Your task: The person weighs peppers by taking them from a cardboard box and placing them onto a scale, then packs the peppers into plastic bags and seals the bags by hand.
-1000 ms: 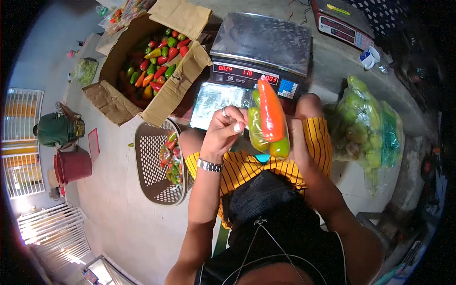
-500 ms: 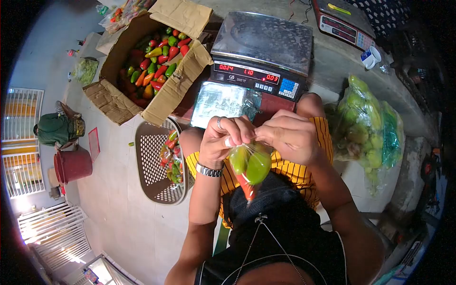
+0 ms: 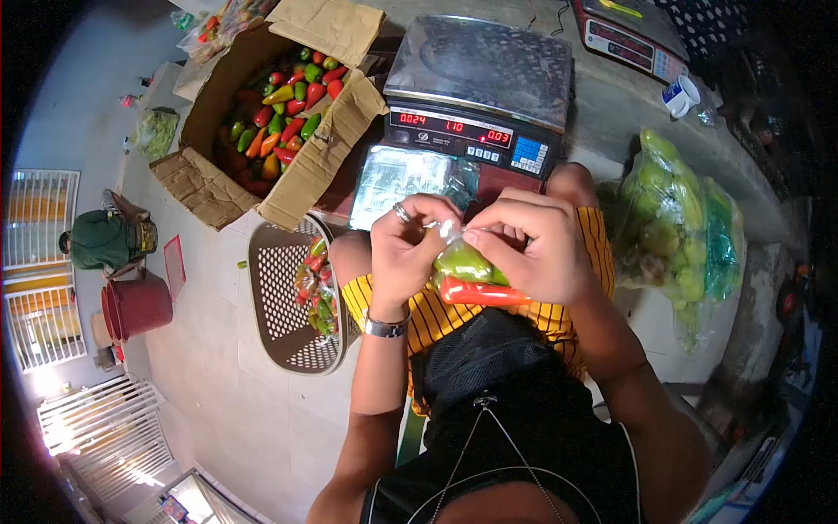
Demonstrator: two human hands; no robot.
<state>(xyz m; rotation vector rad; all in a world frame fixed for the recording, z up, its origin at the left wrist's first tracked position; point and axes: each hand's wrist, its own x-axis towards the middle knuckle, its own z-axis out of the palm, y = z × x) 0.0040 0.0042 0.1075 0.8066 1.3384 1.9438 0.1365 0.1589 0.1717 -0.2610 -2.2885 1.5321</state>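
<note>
A small clear plastic bag of peppers hangs between my two hands, above my lap. Through the film I see green peppers and a long red one lying sideways. My left hand, with a ring and a metal watch, pinches the gathered neck of the bag. On the other side of the neck my right hand is closed on the same bag, its thumb and forefinger at the twisted plastic. Just beyond my hands lies a stack of clear plastic bags.
A digital scale stands ahead. Left of it is an open cardboard box of loose peppers. A plastic basket with bagged peppers sits on the floor. A large bag of green vegetables is at right. A person bends by a red bucket.
The bag of peppers has swung from hanging point-down to lying sideways, so the red pepper is now horizontal. Both hands have shifted their grip at the bag's neck.
</note>
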